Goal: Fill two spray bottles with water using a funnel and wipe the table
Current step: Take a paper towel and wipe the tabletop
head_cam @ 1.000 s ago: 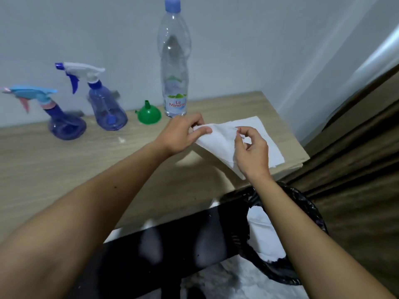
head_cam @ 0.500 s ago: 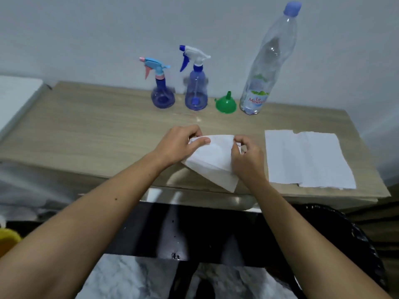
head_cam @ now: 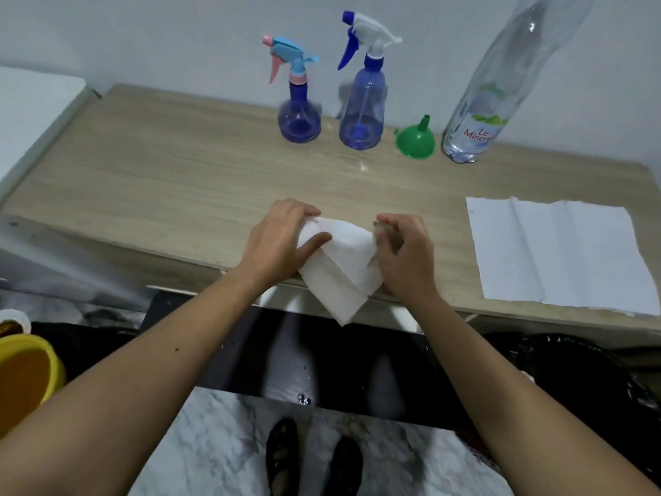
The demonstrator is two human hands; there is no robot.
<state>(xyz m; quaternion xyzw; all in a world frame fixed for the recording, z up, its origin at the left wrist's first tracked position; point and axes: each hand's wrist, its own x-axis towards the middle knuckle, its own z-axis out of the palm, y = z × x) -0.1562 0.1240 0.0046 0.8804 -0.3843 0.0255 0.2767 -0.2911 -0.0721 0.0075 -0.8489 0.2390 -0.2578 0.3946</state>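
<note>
A folded white paper towel (head_cam: 341, 270) hangs over the front edge of the wooden table (head_cam: 161, 180). My left hand (head_cam: 282, 241) pinches its left side with thumb on top. My right hand (head_cam: 404, 255) grips its right edge with curled fingers. At the back stand a round blue spray bottle (head_cam: 298, 112) with a light blue and pink trigger, a taller blue spray bottle (head_cam: 363, 112) with a white trigger, a green funnel (head_cam: 416, 139) mouth down, and a clear water bottle (head_cam: 500, 84) with little water in it.
More white paper towels (head_cam: 561, 252) lie flat at the table's right end. A yellow bucket (head_cam: 25, 374) stands on the floor at left. A black bin bag (head_cam: 586, 381) sits below the table's right end. My feet show on the marble floor.
The view swung left from the table's right end to its middle. Both hands carried the towel away from the flat sheets to the front edge, folding it smaller.
</note>
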